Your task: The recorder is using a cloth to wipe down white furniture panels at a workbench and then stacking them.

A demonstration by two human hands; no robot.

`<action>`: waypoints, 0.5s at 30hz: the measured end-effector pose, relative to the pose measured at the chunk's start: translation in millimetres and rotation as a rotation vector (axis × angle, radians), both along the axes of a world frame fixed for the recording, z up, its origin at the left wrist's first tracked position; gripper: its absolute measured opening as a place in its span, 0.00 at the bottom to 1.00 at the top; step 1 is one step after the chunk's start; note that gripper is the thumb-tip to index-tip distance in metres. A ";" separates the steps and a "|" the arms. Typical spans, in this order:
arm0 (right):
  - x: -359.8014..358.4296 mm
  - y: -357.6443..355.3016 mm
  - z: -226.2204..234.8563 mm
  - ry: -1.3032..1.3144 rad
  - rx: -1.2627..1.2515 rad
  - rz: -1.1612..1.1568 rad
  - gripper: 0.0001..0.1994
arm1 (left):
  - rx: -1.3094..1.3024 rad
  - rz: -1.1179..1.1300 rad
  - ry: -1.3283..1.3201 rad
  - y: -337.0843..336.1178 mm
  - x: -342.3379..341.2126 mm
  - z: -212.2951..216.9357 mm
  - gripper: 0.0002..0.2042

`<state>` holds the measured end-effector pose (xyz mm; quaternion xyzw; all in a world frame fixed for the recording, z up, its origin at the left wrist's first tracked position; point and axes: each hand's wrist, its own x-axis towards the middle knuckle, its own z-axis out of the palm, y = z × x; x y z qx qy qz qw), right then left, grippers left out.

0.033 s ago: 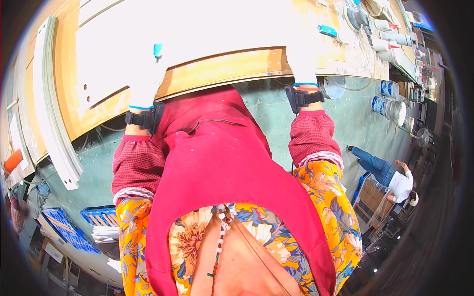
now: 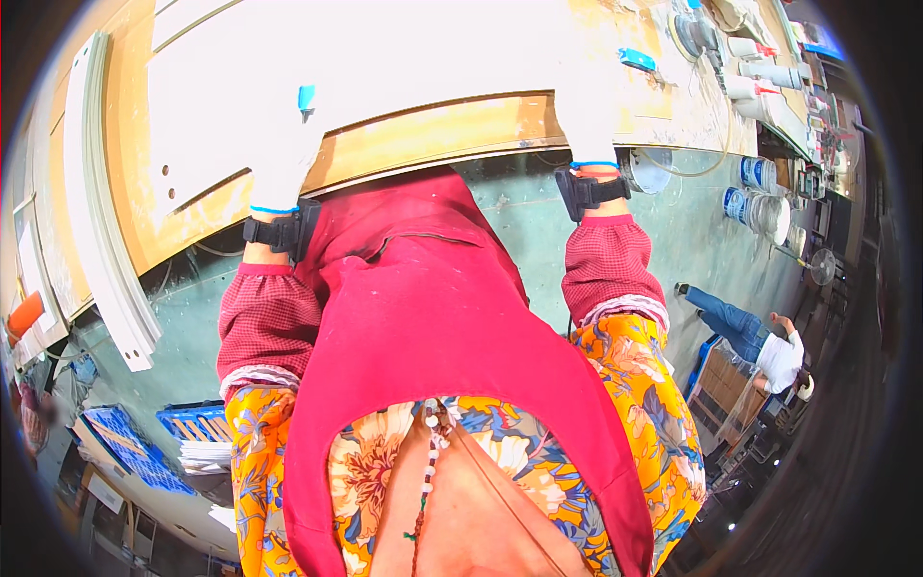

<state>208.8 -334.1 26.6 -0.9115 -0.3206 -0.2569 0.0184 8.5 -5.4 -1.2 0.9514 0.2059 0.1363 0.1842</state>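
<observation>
A large white panel (image 2: pixel 433 53) lies on the wooden workbench (image 2: pixel 437 135), washed out by glare. My left hand (image 2: pixel 281 173), in a white glove with a blue cuff edge, reaches over its near side. A small blue piece with a dark end (image 2: pixel 306 97) shows beside that glove; whether I hold it cannot be made out. My right hand (image 2: pixel 586 120), gloved the same way, reaches to the panel's right part. The fingers of both hands blend into the bright white, so their grip is hidden. Each wrist carries a black strapped device.
Long white strips (image 2: pixel 91 192) stick out over the bench's left edge. At the right lie a blue object (image 2: pixel 637 60), a round-headed power tool (image 2: pixel 694 37) and several white bottles (image 2: pixel 769 73). Buckets (image 2: pixel 760 212) stand on the floor. A person (image 2: pixel 760 346) is farther right.
</observation>
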 end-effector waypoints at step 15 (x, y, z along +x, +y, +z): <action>-23.3 21.0 1.9 0.028 -0.080 0.132 0.17 | 0.266 -0.081 -0.446 12.6 -72.0 38.4 0.13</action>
